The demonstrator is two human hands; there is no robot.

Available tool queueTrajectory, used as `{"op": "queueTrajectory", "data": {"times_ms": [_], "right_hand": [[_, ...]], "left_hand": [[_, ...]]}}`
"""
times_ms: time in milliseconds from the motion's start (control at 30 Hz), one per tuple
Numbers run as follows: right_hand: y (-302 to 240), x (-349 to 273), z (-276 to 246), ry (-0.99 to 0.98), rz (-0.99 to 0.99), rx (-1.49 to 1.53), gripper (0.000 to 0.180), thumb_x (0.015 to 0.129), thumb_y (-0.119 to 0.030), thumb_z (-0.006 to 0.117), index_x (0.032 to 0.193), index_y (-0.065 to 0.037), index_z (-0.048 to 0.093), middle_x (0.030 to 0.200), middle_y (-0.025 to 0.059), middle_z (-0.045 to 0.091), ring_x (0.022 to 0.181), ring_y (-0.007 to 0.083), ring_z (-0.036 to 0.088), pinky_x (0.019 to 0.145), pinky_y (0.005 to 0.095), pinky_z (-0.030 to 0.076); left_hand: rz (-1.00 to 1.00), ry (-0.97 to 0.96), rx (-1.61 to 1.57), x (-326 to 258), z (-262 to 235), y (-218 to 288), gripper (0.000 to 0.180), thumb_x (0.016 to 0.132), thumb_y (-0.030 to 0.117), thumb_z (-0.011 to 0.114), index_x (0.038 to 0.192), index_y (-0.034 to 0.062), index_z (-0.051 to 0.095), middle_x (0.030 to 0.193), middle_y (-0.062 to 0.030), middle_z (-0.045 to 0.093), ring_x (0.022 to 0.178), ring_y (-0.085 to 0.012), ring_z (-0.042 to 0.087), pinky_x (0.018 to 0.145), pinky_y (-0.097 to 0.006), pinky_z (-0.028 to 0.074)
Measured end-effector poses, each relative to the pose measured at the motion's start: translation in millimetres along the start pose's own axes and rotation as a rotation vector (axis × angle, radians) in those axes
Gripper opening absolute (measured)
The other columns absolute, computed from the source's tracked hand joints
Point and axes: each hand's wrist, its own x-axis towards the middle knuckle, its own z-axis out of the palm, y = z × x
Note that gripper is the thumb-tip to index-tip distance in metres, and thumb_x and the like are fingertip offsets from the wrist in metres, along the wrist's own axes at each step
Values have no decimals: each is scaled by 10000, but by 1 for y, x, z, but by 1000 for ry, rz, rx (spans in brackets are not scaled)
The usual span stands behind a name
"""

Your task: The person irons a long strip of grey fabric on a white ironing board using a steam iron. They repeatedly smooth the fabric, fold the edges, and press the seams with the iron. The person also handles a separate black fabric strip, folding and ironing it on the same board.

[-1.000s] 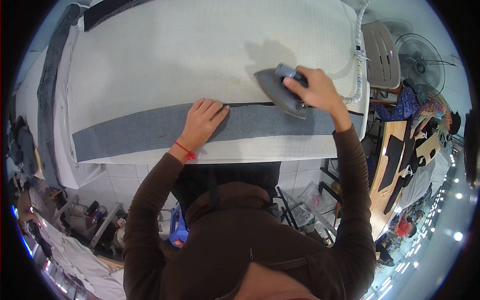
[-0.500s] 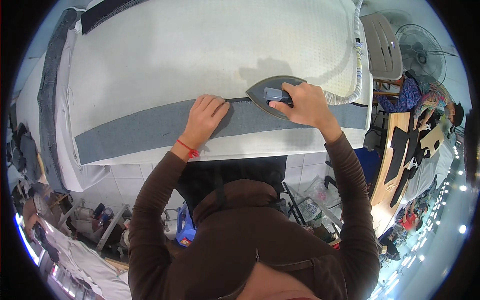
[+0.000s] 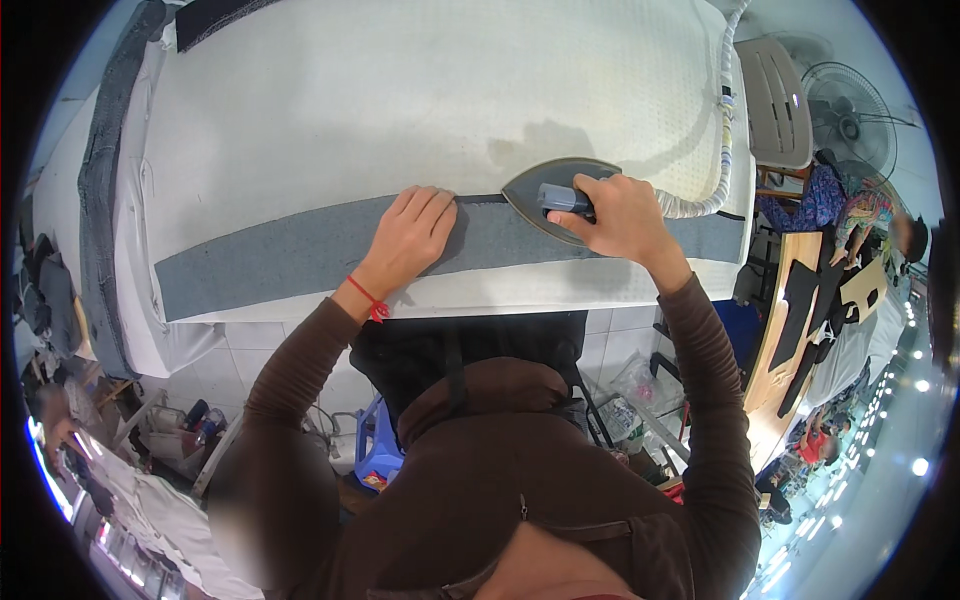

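The right hand [image 3: 625,222] is wrapped around the handle of the iron [image 3: 555,198], which sits across the upper edge of the strip [image 3: 490,240], nose to the left. The left hand [image 3: 415,230] lies palm-down on the strip, fingers together; whether its fingertips pinch the edge cannot be told. The strip runs along the near side of the table [image 3: 330,130], a dark band [image 3: 480,199] showing between fingers and iron.

The iron looks weighty and rigid, probably hot underneath, so the handle is the place to grip. The strip looks light and limp, likely to shift or crease; best steadied flat, clear of the nose.

And compared with a second ago, the iron has swung round: its nose pointed up and left then, and now it points left. Since half a second ago it has barely moved along the strip, and the left hand keeps its spot.
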Motion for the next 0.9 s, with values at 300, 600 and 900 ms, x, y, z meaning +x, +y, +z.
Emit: {"op": "queueTrajectory", "data": {"times_ms": [300, 600, 900], "right_hand": [[-20, 9, 0, -7, -6, 7, 600, 955, -664, 818, 924, -67, 766, 599, 123, 657, 576, 362, 702, 558, 451, 528], [-35, 17, -5, -79, 36, 32, 565, 960, -621, 834, 934, -64, 745, 631, 147, 670, 614, 390, 705, 581, 465, 541], [-46, 20, -4, -113, 66, 27, 576, 962, -623, 830, 927, -57, 726, 640, 156, 676, 631, 407, 712, 597, 481, 547]], "left_hand": [[-27, -27, -86, -14, -12, -16, 341, 958, 97, 712, 1283, -6, 725, 1361, -137, 697, 1286, -328, 661, 1061, -453, 571], [-114, -23, -111, -23, -7, -25, 316, 953, 108, 750, 1260, 44, 713, 1250, -103, 674, 1174, -296, 648, 966, -417, 536], [-67, -1, -113, -24, -22, -33, 322, 918, 72, 763, 1233, 19, 733, 1214, -110, 690, 1173, -287, 675, 980, -416, 585]]}}
